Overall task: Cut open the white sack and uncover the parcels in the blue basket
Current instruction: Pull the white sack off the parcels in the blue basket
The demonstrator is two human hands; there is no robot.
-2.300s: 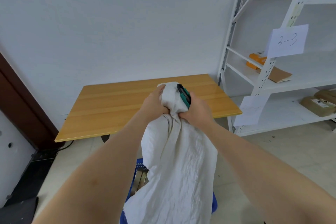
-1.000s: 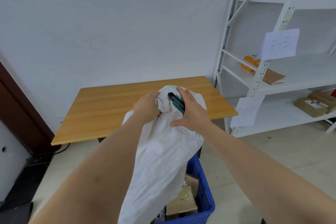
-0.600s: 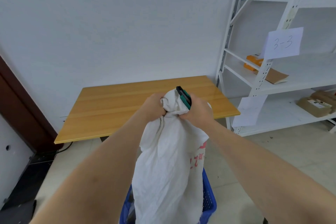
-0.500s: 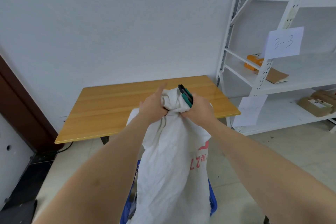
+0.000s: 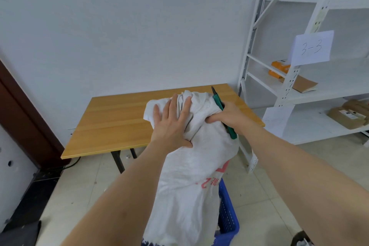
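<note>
The white sack point(image 5: 187, 181), with red print low on its side, hangs bunched in front of me above the blue basket point(image 5: 227, 217). My left hand point(image 5: 171, 124) lies flat on the bunched top of the sack with its fingers spread. My right hand point(image 5: 227, 116) grips the sack's top and also holds a green utility knife point(image 5: 219, 104), whose tip points up and away. The sack hides the inside of the basket, so no parcels show.
A wooden table point(image 5: 119, 120) stands just beyond the sack against the white wall. White metal shelving point(image 5: 289, 86) on the right carries a paper label "3-3", an orange box and brown parcels. A dark door frame is at the left.
My left hand has let go of the sack's gathered top and now lies flat on it with spread fingers. The sack's top has sunk and spread out. My right hand keeps its hold.
</note>
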